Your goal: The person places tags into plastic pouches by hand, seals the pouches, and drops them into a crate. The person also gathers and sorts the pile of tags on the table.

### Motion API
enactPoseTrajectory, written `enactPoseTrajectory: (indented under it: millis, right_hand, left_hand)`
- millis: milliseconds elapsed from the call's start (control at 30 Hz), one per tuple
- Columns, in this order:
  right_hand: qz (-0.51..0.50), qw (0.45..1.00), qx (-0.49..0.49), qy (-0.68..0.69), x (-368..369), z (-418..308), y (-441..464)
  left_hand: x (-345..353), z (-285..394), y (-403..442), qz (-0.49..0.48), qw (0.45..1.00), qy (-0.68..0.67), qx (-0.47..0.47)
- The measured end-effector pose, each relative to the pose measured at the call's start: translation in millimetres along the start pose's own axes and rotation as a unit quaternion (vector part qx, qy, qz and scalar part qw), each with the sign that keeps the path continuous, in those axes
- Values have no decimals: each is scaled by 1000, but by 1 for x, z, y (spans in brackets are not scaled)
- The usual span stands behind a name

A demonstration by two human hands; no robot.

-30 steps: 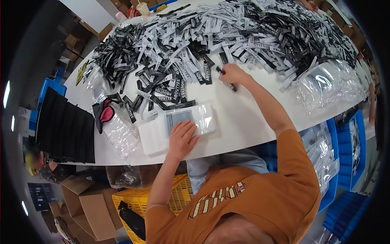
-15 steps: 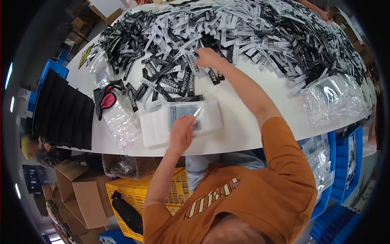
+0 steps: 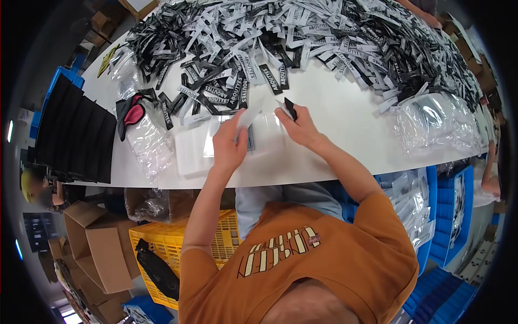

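My left hand [image 3: 229, 144] is closed on the edge of a clear plastic bag [image 3: 260, 121], lifted a little off the stack. Between the fingers and thumb of my right hand [image 3: 301, 127] is a small black packet [image 3: 290, 109], just right of the bag's edge. Beneath both hands lies a white stack of bags [image 3: 191, 154] near the table's front edge. A grey-blue printed card [image 3: 250, 139] shows partly behind my left hand. Loose black and white printed packets [image 3: 216, 89] lie just beyond the stack.
A large heap of packets [image 3: 318, 32] covers the far side of the table [image 3: 345, 129]. Clear bags [image 3: 437, 124] lie at right. A black and pink eye mask [image 3: 132, 114] and black trays [image 3: 73, 132] are at left. Another person's arm [image 3: 423, 13] reaches in at top right.
My right hand has come back from the packet heap towards the stack, holding a black packet. My left hand has lifted the clear bag's edge. The view has shifted slightly.
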State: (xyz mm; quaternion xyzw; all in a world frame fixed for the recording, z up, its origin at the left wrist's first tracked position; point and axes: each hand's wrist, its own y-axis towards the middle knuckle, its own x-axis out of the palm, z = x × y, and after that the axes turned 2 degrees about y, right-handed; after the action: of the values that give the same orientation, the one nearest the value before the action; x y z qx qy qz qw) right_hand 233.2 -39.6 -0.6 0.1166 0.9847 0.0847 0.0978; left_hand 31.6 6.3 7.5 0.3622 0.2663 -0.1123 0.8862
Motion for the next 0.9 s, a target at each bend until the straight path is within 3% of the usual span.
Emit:
enactPoseTrajectory:
  millis: [33, 67, 167, 200, 267, 300, 333, 433, 500, 633, 700, 767, 800, 900]
  right_hand:
    - [-11, 1000, 6, 22, 3, -6, -1]
    - [3, 995, 44, 92, 6, -10, -2]
    - [-59, 957, 219, 179, 0, -40, 0]
    - [-104, 959, 205, 165, -5, -44, 0]
    - [-94, 969, 179, 139, -8, -39, 0]
    - [-88, 974, 165, 126, -9, -37, 1]
    - [-90, 991, 78, 55, -7, -37, 0]
    - [-112, 976, -158, -96, 9, -40, -12]
    - [-117, 962, -168, -180, 12, -54, -16]
    - [-126, 984, -94, -90, 9, -52, -12]
    - [-115, 988, -58, -84, 10, -53, -10]
    - [-82, 959, -191, -193, 15, -48, -11]
    - [-67, 932, -256, -246, 16, -47, -11]
    - [-68, 916, -272, -288, 17, -54, -16]
  left_hand:
    - [0, 7, 3, 14, 997, 29, 65]
    - [-2, 13, 1, -18, 996, 67, 55]
    - [-5, 22, 7, -44, 964, 168, 202]
    - [-7, 25, 6, -66, 962, 182, 194]
    - [-9, 31, 5, -109, 955, 210, 179]
    - [-5, 36, 3, -97, 983, 114, 109]
    - [2, 45, -2, -84, 996, 16, 38]
    - [7, 36, -8, -87, 964, -212, -131]
    - [7, 28, -10, -104, 907, -339, -225]
    - [-8, 49, 7, -45, 814, -466, -344]
    - [-5, 48, 7, -59, 900, -330, -280]
    - [3, 31, 0, -101, 954, -185, -212]
    - [5, 29, 1, -61, 981, -141, -116]
    - [3, 29, 7, -51, 985, -129, -105]
